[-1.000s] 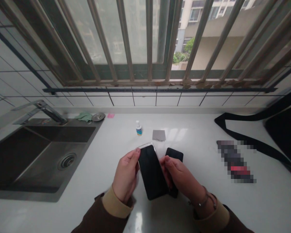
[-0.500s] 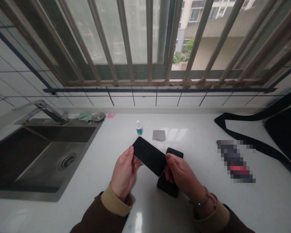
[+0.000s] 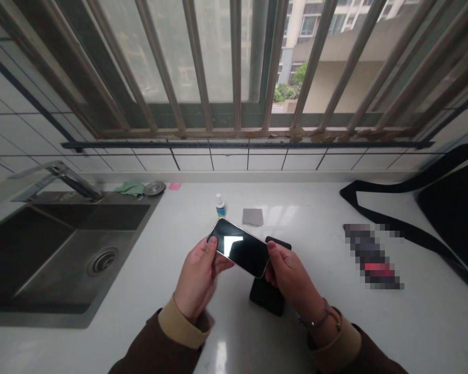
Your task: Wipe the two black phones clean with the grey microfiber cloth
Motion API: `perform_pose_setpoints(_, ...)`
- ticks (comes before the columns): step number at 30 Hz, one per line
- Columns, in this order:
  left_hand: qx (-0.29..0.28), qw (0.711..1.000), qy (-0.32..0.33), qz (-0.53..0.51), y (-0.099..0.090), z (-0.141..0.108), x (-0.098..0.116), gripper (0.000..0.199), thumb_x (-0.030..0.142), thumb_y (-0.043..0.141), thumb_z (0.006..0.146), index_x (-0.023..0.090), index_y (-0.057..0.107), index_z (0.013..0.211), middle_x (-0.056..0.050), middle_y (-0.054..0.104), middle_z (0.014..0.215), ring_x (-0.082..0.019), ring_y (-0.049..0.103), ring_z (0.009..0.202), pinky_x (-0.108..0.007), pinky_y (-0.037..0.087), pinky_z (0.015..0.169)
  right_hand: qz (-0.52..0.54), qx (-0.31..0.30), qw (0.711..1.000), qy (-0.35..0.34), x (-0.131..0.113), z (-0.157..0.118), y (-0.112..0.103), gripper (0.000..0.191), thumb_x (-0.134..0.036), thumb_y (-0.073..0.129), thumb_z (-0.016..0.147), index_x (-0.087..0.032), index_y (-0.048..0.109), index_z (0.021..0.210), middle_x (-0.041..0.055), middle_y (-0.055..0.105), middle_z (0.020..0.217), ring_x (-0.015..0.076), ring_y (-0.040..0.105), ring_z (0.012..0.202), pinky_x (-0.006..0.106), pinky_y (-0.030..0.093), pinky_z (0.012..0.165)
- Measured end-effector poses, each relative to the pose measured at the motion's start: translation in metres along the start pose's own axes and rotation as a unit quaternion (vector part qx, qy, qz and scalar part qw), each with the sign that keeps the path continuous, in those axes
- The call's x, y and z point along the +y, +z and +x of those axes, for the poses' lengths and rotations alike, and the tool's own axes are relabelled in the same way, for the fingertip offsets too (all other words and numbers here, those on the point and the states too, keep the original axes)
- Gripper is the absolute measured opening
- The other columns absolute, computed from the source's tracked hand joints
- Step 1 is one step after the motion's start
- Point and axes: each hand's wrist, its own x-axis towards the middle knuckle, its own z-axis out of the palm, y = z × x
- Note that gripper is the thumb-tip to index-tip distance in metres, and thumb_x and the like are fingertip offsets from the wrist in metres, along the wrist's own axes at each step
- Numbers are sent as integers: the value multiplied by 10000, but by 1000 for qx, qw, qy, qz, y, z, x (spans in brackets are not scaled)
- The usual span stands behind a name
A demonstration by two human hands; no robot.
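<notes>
Above the white counter, a smartphone (image 3: 244, 252) with a dark screen is held slanted, its right end lower. A bright window reflection shows on its glass. My left hand (image 3: 198, 275) grips the phone's left end, thumb on the front and fingers behind. At the opposite end, my right hand (image 3: 290, 272) pinches the lower right edge. Partly hidden beneath the phone and my right hand, a black flat object like a phone case (image 3: 267, 297) lies on the counter. Behind the phone stand a small white spray bottle (image 3: 220, 205) with a blue label and a folded grey cloth (image 3: 252, 216).
To the left is a steel sink (image 3: 120, 223) with a faucet (image 3: 76, 182). A green cloth (image 3: 130, 188), a metal drain lid (image 3: 154, 188) and a pink slip (image 3: 174, 186) lie behind it. A black strap (image 3: 390, 221) and a blurred item (image 3: 374, 257) are on the right.
The phone has tilted in my hands, so a bright reflection now appears on its screen. Both hands keep their hold, and the whole view has shifted slightly.
</notes>
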Motion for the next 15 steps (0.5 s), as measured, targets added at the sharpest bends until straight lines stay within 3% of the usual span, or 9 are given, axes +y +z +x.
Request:
perform_pose_setpoints(4,9,998,1,-63,-3,2,-2,446,494,819,929,157,697,1194,-108,825,1023,-184,790,869,-278,634,798,0,-113,994,-4,0,-4,3,621,-773,482,1034,-197,672,905,16,701,667,116,530,467,235,375,478)
perform_pose_setpoints(6,7,997,-3,-75,-4,2,-2,412,477,829,926,163,694,1158,-90,822,984,-182,792,852,-270,636,777,-30,-134,990,-18,-3,-7,3,550,-717,537,1041,-202,668,896,8,702,650,119,536,467,233,380,479)
perform_pose_setpoints(10,-3,997,-9,-70,-4,3,-2,369,478,817,938,174,676,1092,-47,793,863,-157,760,752,-272,637,747,-96,-104,987,-71,-13,-11,0,570,-620,456,1106,-227,579,710,0,629,542,141,562,489,253,413,527)
perform_pose_setpoints(13,-12,998,6,-58,-1,1,-1,407,512,771,967,185,657,1180,-84,807,1004,-176,773,861,-302,643,817,-143,-61,982,-108,-13,-11,1,536,-561,439,1126,-232,578,726,2,630,562,156,576,507,273,406,548)
perform_pose_setpoints(15,-19,998,23,-56,3,-2,-1,450,523,776,959,202,635,1242,-100,788,1144,-201,765,1006,-333,639,897,-213,-31,962,-166,-9,-11,5,478,-512,442,1136,-222,625,804,25,678,650,173,612,568,290,403,583)
